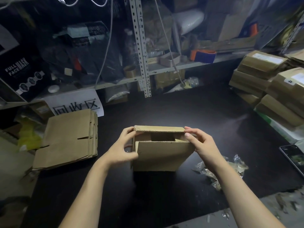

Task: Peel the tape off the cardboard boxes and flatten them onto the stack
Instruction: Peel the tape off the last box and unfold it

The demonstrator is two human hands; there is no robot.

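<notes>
Cluttered shelving [139,46] behind the box, dark table [197,112] under it, flattened stack [65,140] off its left side, so nearer the left hand. Box [162,157] sits open-topped between both hands, long axis left-right. Left hand [121,148] grips its left wall, right hand [204,145] pinches its far-right top corner.

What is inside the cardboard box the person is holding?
Through the gap between the top flaps of the cardboard box, held by the left hand and right hand, only dark interior and inner flaps show. The near flap covers the rest.
</notes>
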